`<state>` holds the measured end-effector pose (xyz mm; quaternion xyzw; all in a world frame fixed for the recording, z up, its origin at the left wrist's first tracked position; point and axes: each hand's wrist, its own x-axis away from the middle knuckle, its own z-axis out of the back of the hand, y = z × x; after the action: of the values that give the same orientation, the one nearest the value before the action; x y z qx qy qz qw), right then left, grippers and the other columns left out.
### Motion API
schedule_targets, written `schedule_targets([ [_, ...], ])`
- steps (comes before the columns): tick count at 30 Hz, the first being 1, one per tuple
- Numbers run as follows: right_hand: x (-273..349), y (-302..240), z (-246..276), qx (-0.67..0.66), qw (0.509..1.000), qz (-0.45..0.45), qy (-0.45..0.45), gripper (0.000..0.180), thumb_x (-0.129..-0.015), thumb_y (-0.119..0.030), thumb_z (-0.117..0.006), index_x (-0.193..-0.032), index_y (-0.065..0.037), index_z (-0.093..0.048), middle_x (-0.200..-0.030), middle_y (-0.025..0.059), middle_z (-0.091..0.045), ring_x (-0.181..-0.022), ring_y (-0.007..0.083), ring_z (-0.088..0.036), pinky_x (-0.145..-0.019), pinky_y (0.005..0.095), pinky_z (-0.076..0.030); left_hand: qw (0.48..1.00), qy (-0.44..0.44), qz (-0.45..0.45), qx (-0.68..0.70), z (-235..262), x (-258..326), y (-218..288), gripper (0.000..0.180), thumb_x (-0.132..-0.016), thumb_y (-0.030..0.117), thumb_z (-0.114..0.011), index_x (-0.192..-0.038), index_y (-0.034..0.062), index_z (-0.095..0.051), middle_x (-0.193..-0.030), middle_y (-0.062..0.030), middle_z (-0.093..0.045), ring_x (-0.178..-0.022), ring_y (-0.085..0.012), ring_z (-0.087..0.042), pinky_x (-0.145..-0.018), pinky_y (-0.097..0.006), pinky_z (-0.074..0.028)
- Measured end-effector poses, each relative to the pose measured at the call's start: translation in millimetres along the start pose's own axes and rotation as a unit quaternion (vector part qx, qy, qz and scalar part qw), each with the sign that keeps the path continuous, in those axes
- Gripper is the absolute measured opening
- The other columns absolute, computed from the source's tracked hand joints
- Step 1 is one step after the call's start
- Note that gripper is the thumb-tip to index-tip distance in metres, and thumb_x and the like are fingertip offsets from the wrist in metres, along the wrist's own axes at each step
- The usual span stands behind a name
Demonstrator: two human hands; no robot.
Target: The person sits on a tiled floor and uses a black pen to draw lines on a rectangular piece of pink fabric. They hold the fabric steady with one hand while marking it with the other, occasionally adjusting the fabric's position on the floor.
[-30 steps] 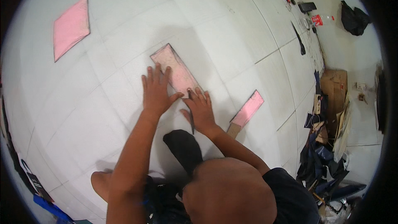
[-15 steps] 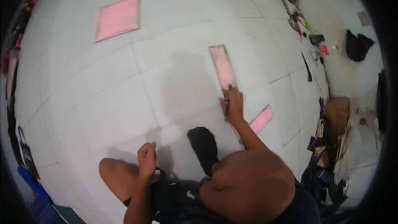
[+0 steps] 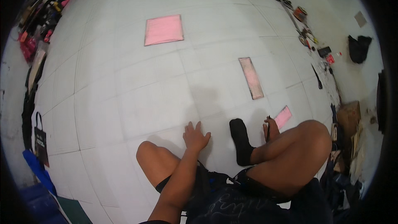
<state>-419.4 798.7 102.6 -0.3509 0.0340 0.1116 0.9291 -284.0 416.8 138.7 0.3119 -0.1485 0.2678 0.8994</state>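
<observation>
Head cam, L of pair, fisheye: looks down/fwd from abv wearer's knees (image 3: 152, 157), white floor (image 3: 137, 103) mid-dist.

Pink square (image 3: 164, 30): near 11 o'clock of the view, flat, dark-edged, face fairly even. Long pink strip (image 3: 251, 78): near 2 o'clock, flat, dark-edged; surface mottled greyish toward its lower end; long axis runs just short of 12 to just short of 6. Short pink strip (image 3: 284, 117): just past 3 o'clock, axis 1 to 7, lower end partly hidden. Slim dark tool (image 3: 268, 129): near 4 o'clock, held in right hand (image 3: 272, 131); exact form unclear.
</observation>
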Motion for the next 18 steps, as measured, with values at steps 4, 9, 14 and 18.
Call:
schedule_targets([
  [4, 17, 30, 33, -0.001, 0.971, -0.232, 0.061, 0.028, -0.097, -0.012, -0.066, -0.124, -0.008, -0.063, -0.129, 0.0218, -0.066, -0.123, 0.0385, -0.062, -0.106, 0.0439, -0.049, 0.998, -0.058, -0.004, 0.002, -4, -1, -8, 0.081, -0.089, 0.053, -0.071, -0.155, 0.0114, -0.048, -0.168, -0.0296, -0.021, -0.155, -0.0515, -0.019, -0.124, -0.056, -0.027],
  [9, 53, 42, 64, 0.008, 0.939, -0.332, 0.091, 0.029, -0.097, -0.013, -0.067, -0.125, -0.008, -0.062, -0.128, 0.0217, -0.065, -0.122, 0.0387, -0.062, -0.104, 0.0441, -0.049, 0.997, -0.062, -0.036, -0.006, -10, -1, -18, 0.082, -0.088, 0.049, -0.074, -0.155, 0.0082, -0.048, -0.168, -0.0319, -0.017, -0.154, -0.0539, -0.017, -0.126, -0.056, -0.025],
  [14, 60, 26, 63, -0.023, 0.949, -0.303, 0.088, 0.03, -0.098, -0.014, -0.067, -0.126, -0.007, -0.061, -0.128, 0.0215, -0.065, -0.121, 0.0389, -0.062, -0.103, 0.0443, -0.05, 0.997, -0.053, -0.047, -0.004, -12, 5, -20, 0.083, -0.085, 0.042, -0.079, -0.155, 0.0081, -0.048, -0.168, -0.0338, -0.015, -0.154, -0.056, -0.015, -0.126, -0.056, -0.023],
  [18, 29, 13, 61, -0.039, 0.968, -0.238, 0.073, 0.031, -0.098, -0.015, -0.067, -0.127, -0.007, -0.061, -0.128, 0.0215, -0.065, -0.12, 0.0391, -0.062, -0.103, 0.0445, -0.05, 0.998, -0.031, -0.05, 0.002, -14, 9, -19, 0.083, -0.083, 0.038, -0.082, -0.153, 0.0074, -0.048, -0.166, -0.0349, -0.017, -0.153, -0.0558, -0.016, -0.126, -0.056, -0.025],
])
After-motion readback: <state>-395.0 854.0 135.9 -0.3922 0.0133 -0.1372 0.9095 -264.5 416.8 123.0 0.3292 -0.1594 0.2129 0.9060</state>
